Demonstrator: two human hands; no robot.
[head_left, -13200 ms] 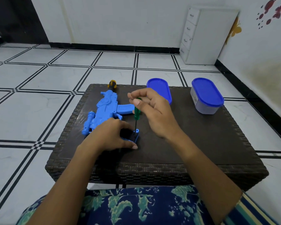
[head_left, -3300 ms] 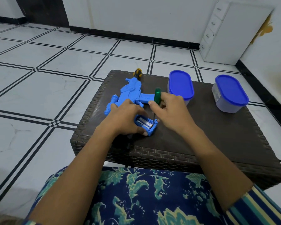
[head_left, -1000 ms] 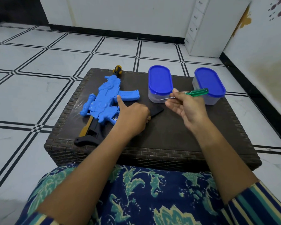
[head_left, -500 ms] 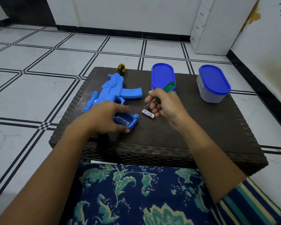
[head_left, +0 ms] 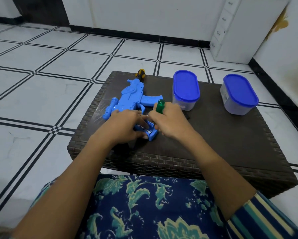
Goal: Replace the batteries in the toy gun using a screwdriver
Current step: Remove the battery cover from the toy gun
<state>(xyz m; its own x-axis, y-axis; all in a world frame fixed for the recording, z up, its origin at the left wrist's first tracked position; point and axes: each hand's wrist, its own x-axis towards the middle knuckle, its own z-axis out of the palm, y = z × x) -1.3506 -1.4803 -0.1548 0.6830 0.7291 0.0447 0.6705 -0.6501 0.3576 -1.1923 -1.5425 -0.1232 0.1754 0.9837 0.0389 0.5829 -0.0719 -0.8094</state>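
Observation:
A blue toy gun (head_left: 131, 96) lies on the dark wicker table (head_left: 222, 140), its orange muzzle pointing away from me. Its open battery compartment (head_left: 150, 133) faces up near the table's front, and a battery (head_left: 144, 129) with a white label lies in it. My left hand (head_left: 127, 126) grips the compartment end of the gun, fingers on the battery. My right hand (head_left: 168, 120) holds a green-handled screwdriver (head_left: 159, 106) upright, its tip hidden down at the compartment.
Two clear containers with blue lids stand at the back of the table, one in the middle (head_left: 186, 90) and one at the right (head_left: 239, 94). A white drawer unit (head_left: 234, 31) stands against the far wall. My patterned lap fills the foreground.
The loose battery that lay on the table is gone from there and one sits in the compartment. My right hand moved in to the compartment and stood the screwdriver upright.

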